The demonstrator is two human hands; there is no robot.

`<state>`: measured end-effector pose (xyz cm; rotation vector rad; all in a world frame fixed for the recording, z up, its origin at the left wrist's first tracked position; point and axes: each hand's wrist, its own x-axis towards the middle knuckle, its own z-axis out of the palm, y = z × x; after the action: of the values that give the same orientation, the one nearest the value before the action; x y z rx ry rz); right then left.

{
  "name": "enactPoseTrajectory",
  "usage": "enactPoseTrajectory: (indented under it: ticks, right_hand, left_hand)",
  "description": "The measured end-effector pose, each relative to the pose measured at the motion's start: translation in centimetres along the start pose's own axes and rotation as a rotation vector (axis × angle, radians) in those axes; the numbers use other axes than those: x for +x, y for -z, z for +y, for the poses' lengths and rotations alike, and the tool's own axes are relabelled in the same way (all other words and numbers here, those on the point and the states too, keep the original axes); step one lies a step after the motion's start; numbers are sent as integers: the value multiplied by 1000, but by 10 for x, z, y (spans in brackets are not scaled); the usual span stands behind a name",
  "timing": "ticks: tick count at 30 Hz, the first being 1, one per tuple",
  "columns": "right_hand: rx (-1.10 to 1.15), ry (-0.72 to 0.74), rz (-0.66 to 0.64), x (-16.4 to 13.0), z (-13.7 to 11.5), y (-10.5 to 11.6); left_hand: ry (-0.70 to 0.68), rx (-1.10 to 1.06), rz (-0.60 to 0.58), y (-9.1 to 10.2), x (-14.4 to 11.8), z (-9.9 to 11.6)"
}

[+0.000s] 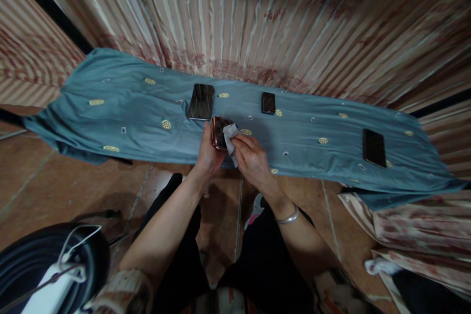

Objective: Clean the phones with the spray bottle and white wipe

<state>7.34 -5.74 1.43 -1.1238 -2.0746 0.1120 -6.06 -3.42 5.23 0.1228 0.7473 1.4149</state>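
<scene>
My left hand (209, 151) is wrapped round a smartphone (218, 140) with a shiny copper-coloured edge and a dark face. My right hand (253, 159) pinches a pale grey wiping cloth (230, 136), which lies against the right side of the phone's face. Both hands are over the front edge of a long surface draped in blue-green fabric (198, 144). Just beyond my left hand lies a larger dark device with a glossy face (201, 101). A small dark phone-like device (268, 102) rests farther back to the right, and another dark phone (374, 147) lies near the right end.
Pleated patterned curtains (235, 24) hang behind the covered surface. On the tiled floor (221, 206) at the lower left are a coiled black hose or cable (22, 250) and a white power strip (47, 289) with cords. More curtain fabric (419, 221) bunches at the lower right.
</scene>
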Motion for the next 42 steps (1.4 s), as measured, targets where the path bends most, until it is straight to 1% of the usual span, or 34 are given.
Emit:
enactPoseTrajectory:
  ticks: [2, 6, 9, 12, 17, 20, 23, 26, 31, 34, 36, 38, 39, 42]
  right_hand:
    - [7, 26, 14, 0, -7, 0]
    - [28, 55, 24, -1, -23, 0]
    - [7, 49, 54, 0, -27, -2]
    - [-10, 30, 77, 2, -24, -4]
    - [-1, -13, 32, 3, -11, -4]
    - [-10, -32, 46, 5, -1, -3]
    - [-24, -52, 46, 6, 6, 0]
    - [-25, -49, 39, 4, 4, 0]
    - [-49, 7, 84, 0, -9, -6]
    - [-41, 5, 71, 1, -10, -5]
    - [-9, -23, 37, 3, -7, -2]
    - [16, -50, 19, 6, -3, 2]
    - [23, -58, 23, 7, 0, 4]
    - [38, -75, 53, 10, 4, 8]
  left_hand:
    - [-5, 9, 11, 0, 0, -1]
    - [43, 57, 54, -1, -2, -6]
    - [41, 55, 100, -2, -5, -12]
    - [32, 63, 115, -4, -7, -16]
    - [38, 98, 88, -4, -8, -22]
    - [62, 131, 45, -2, -12, -26]
    - [119, 188, 0, -1, -17, -29]
    - [119, 195, -3, 1, -18, -28]
    - [65, 143, 80, -1, -11, -24]
    - [53, 131, 100, -1, -9, -24]
    - [57, 144, 72, 1, -8, -26]
    - [56, 171, 16, 5, -7, -30]
    - [53, 189, -10, 8, -7, -32]
    - [28, 254, -31, 15, -4, -36]
